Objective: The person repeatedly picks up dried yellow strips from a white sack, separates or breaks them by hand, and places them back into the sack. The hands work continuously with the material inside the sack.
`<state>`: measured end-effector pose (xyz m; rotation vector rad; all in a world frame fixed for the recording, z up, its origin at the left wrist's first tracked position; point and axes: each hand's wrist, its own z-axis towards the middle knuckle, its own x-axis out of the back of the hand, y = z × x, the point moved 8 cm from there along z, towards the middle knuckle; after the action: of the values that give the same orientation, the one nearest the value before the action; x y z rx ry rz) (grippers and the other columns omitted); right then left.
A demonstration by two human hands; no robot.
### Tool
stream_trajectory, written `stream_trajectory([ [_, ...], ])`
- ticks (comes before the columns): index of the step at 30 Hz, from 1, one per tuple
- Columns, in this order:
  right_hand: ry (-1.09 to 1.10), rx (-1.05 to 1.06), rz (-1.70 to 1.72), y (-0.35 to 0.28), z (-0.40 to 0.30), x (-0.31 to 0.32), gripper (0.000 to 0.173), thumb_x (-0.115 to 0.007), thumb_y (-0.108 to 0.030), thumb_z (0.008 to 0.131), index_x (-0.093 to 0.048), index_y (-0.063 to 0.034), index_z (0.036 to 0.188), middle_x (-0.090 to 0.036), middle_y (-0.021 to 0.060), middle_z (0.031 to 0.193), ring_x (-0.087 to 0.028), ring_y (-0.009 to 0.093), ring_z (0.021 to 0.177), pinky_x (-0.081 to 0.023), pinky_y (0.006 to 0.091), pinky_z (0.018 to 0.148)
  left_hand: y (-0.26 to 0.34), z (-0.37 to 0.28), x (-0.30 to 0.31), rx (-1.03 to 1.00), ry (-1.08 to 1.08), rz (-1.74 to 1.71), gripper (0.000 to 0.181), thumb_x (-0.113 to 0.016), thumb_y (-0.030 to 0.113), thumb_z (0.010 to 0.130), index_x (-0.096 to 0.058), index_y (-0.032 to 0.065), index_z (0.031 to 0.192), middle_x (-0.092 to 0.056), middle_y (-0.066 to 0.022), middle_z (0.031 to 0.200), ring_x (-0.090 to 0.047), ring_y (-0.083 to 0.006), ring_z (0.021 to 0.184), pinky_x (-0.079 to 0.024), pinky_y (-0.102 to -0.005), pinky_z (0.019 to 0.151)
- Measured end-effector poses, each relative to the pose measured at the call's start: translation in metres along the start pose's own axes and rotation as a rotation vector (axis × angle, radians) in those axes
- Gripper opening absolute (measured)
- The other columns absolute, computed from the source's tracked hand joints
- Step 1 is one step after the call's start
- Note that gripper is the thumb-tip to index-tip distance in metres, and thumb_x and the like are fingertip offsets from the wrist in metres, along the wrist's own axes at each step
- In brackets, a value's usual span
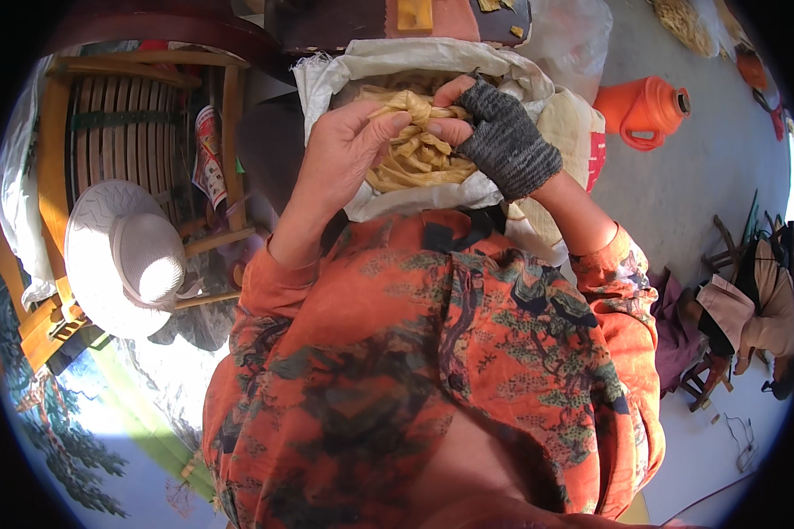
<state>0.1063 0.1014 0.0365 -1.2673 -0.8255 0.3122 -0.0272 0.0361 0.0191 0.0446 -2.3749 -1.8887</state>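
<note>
A white woven sack (430, 198) with its rim rolled down lies open before me, filled with tan, flat plaited strips (430, 162). Above it both my hands grip one knotted piece of the same plait (413, 104). My bare left hand (351, 142) pinches its left part between thumb and fingers. My right hand (503, 132), in a dark grey fingerless knitted glove, pinches its right part with thumb and forefinger. The knot lies between the two thumbs. Some fingertips are hidden behind the plait.
Beyond the sack is a dark surface with a yellow block (415, 14). On the left, a pale brimmed hat (149, 258) rests by a wooden slatted chair (56, 152). At the right are an orange jug (642, 109), a clear plastic bag (569, 40) and a seated person (761, 304).
</note>
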Motion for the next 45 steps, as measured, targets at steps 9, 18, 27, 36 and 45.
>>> stream_trajectory([
  [9, -0.225, 0.247, -0.124, -0.069, -0.019, 0.007, 0.022, -0.058, -0.025, 0.085, -0.059, -0.0036, 0.088, -0.058, 0.0140, 0.073, -0.059, 0.031, 0.071, -0.046, 0.0360, 0.064, 0.042, -0.041, -0.014, 0.017, -0.038, -0.567, 0.031, -0.050, 0.020, 0.088, -0.053, 0.0004, 0.065, -0.042, 0.0008, 0.049, -0.037, -0.0081, 0.044, -0.038, -0.0272, 0.052],
  [18, -0.187, 0.159, -0.156, -0.058, -0.024, 0.018, 0.019, -0.059, -0.023, 0.085, -0.060, -0.0036, 0.089, -0.059, 0.0128, 0.077, -0.059, 0.031, 0.075, -0.046, 0.0371, 0.066, 0.038, -0.041, 0.008, 0.020, -0.080, -0.010, 0.029, -0.057, 0.023, 0.085, -0.056, -0.0014, 0.069, -0.046, -0.0043, 0.055, -0.048, -0.0151, 0.054, -0.041, -0.0283, 0.054],
  [27, -0.211, 0.293, -0.550, -0.043, -0.007, -0.014, 0.014, -0.060, -0.017, 0.081, -0.055, -0.0062, 0.089, -0.055, 0.0124, 0.077, -0.057, 0.032, 0.074, -0.044, 0.0403, 0.061, 0.074, -0.028, -0.028, -0.515, 0.064, 1.069, 0.034, -0.060, 0.008, 0.073, -0.054, 0.0075, 0.106, -0.056, -0.0081, 0.095, -0.056, -0.0257, 0.086, -0.041, -0.0377, 0.078],
  [36, -0.221, 0.026, -0.333, -0.003, 0.014, -0.019, 0.033, -0.051, -0.032, 0.083, -0.058, -0.0020, 0.096, -0.058, 0.0234, 0.089, -0.056, 0.038, 0.083, -0.045, 0.0443, 0.073, 0.031, 0.016, -0.022, -0.722, 0.076, 1.150, 0.020, -0.060, 0.008, 0.072, -0.055, 0.0097, 0.091, -0.053, -0.0035, 0.078, -0.057, -0.0234, 0.069, -0.045, -0.0330, 0.056],
  [45, -0.173, 0.339, -0.522, -0.006, 0.017, -0.047, 0.021, -0.049, -0.024, 0.085, -0.056, -0.0056, 0.092, -0.055, 0.0208, 0.087, -0.055, 0.038, 0.080, -0.044, 0.0433, 0.071, 0.018, 0.051, 0.005, -1.074, 0.082, 1.113, 0.012, -0.064, 0.013, 0.074, -0.053, 0.0097, 0.080, -0.056, -0.0026, 0.069, -0.057, -0.0222, 0.062, -0.043, -0.0319, 0.054],
])
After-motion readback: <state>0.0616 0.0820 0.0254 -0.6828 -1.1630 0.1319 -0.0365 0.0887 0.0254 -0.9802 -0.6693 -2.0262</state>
